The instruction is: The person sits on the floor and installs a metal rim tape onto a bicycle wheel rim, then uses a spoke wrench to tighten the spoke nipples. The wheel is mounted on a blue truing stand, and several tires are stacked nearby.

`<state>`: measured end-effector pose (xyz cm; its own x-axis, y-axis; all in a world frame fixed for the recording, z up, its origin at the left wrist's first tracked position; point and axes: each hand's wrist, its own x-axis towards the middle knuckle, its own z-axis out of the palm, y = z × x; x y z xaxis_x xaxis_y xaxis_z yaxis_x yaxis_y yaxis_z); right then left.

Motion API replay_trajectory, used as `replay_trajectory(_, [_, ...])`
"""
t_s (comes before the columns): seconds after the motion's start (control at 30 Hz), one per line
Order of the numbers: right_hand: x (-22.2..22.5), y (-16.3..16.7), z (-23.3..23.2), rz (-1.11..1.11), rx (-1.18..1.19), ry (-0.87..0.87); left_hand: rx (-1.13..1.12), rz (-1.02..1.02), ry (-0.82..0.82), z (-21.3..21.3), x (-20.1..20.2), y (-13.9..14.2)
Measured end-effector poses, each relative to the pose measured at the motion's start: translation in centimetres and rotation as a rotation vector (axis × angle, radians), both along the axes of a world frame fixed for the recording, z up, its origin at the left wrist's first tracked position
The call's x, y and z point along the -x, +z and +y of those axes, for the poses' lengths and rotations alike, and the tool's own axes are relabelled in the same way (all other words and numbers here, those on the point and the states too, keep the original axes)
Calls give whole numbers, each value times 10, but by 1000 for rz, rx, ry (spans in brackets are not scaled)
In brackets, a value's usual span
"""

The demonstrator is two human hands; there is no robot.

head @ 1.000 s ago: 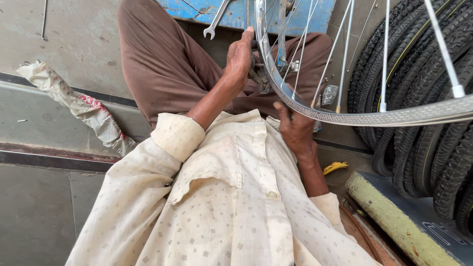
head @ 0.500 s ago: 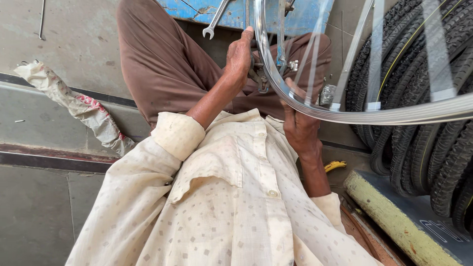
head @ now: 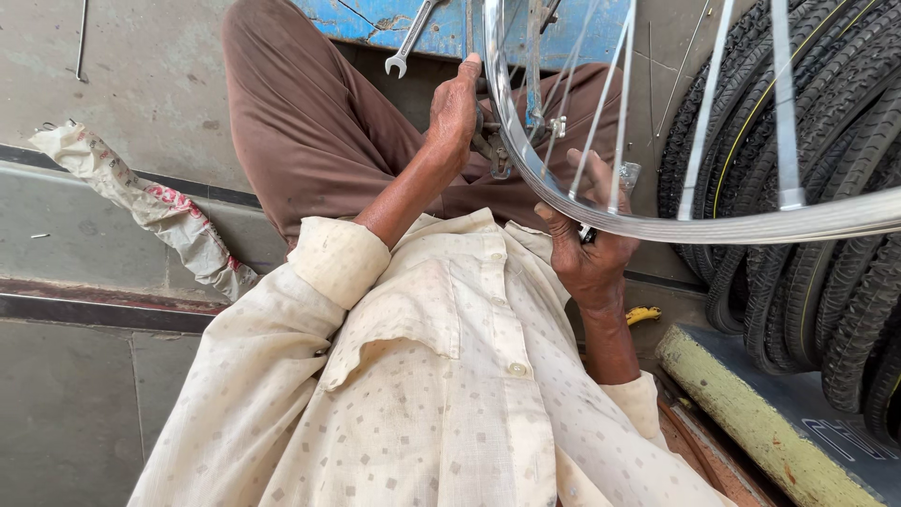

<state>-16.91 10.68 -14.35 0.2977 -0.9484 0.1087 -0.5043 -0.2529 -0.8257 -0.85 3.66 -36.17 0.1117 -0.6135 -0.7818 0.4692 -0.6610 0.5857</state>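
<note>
A shiny metal bicycle wheel rim point(head: 713, 227) with thin spokes point(head: 601, 113) stands upright over my lap. My left hand point(head: 455, 108) reaches up to the rim's left side, fingers curled against it near a small metal fitting point(head: 493, 150). Lower down, my right hand point(head: 591, 253) grips the rim from below, with a finger raised among the spokes and a small dark tool partly hidden in the palm. Cream patterned sleeves and brown trousers point(head: 310, 131) fill the middle of the view.
A spanner point(head: 408, 42) lies on a blue board point(head: 450, 23) beyond my knees. Several black tyres point(head: 807, 141) lean at the right, above a yellow-green beam point(head: 751, 418). A crumpled rag point(head: 155, 207) lies on the concrete step at the left.
The wheel has turned, so the spokes sit at different angles. My right hand has shifted slightly on the rim; my left hand stays at the rim's left side.
</note>
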Motion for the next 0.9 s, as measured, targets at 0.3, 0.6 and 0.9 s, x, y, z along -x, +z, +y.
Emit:
replay_trajectory(0.3, [1, 30, 4, -269, 132, -56, -30, -1, -10, 0, 1, -4])
replay_trajectory(0.6, [-13, -17, -6, 117, 111, 62, 11, 26, 5, 1, 1, -9])
replay_trajectory(0.9, [-12, -9, -11, 76, 137, 26, -9, 119, 14, 1, -4, 11])
